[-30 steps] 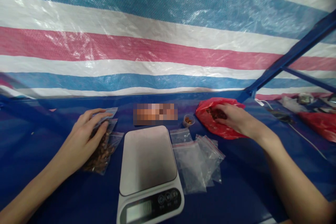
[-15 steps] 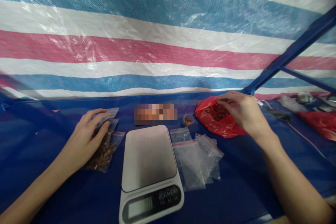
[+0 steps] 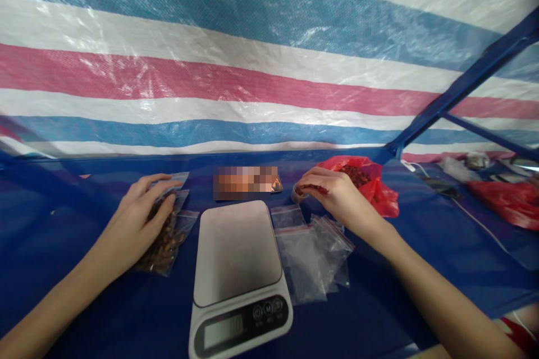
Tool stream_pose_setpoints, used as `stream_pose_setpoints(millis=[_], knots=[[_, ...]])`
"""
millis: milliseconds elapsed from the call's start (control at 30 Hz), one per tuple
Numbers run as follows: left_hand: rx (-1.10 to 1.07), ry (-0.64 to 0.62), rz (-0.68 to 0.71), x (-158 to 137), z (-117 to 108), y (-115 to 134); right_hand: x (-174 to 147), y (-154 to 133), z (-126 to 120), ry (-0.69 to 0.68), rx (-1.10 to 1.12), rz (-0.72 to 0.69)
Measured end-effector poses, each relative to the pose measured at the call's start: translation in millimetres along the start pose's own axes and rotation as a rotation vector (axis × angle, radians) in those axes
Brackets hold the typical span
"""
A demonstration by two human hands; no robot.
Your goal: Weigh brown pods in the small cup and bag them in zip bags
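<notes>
My left hand (image 3: 147, 207) rests over a few overlapping clear zip bags (image 3: 164, 255) filled with brown pieces, its fingers and thumb apart. At a small clear cup (image 3: 296, 195), the fingers of my right hand (image 3: 337, 190) are curled over the rim. Dark red bits (image 3: 315, 188) show between the fingers and thumb. Behind that hand lies an open red plastic bag (image 3: 385, 202) with more dark red bits inside. A white kitchen scale (image 3: 240, 252) with a bare metal plate stands between my hands. My right hand hides part of the cup and the red bag.
Flat clear zip bags (image 3: 307, 263) with red seals lie right of the scale. A phone-like flat object (image 3: 246, 182), mostly pixelated, is behind it. Farther right are a white cable (image 3: 484, 227) and another red bag (image 3: 507, 202). A blue metal frame (image 3: 467, 84) and striped sheeting (image 3: 236, 76) stand behind.
My right hand has moved left from inside the red bag to the small cup, with dark red bits in its fingers. My left hand has stayed on the filled bags.
</notes>
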State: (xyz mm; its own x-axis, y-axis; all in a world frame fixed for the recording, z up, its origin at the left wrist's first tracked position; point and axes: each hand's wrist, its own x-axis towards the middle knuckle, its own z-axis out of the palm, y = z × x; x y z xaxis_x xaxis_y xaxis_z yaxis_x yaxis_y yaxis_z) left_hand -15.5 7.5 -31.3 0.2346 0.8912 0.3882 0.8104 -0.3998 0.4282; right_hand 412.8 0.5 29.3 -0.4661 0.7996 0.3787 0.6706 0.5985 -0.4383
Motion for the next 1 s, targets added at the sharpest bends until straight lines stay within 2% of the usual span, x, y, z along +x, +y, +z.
stream_pose_setpoints(millis=[267, 433, 600, 667, 833, 900, 1000], knots=[[0.003, -0.001, -0.005, -1, -1, 1, 2, -3, 2, 0.010, 0.002, -0.017], [0.004, -0.005, 0.013, 0, -1, 2, 6, -4, 6, 0.138, 0.023, -0.001], [0.014, -0.002, 0.006, 0, -1, 0, 7, 6, -6, 0.272, 0.023, 0.060], [0.011, 0.003, -0.001, 1, -1, 0, 3, 14, -12, 0.215, -0.006, 0.088], [-0.003, -0.007, -0.008, 1, -1, 1, -8, 24, -14, -0.030, -0.013, 0.083], [-0.003, -0.012, -0.010, 1, -1, 2, -10, 22, -9, -0.046, 0.013, 0.095], [0.004, 0.002, -0.013, 2, -1, 2, -10, 24, 0, 0.025, -0.037, 0.097]])
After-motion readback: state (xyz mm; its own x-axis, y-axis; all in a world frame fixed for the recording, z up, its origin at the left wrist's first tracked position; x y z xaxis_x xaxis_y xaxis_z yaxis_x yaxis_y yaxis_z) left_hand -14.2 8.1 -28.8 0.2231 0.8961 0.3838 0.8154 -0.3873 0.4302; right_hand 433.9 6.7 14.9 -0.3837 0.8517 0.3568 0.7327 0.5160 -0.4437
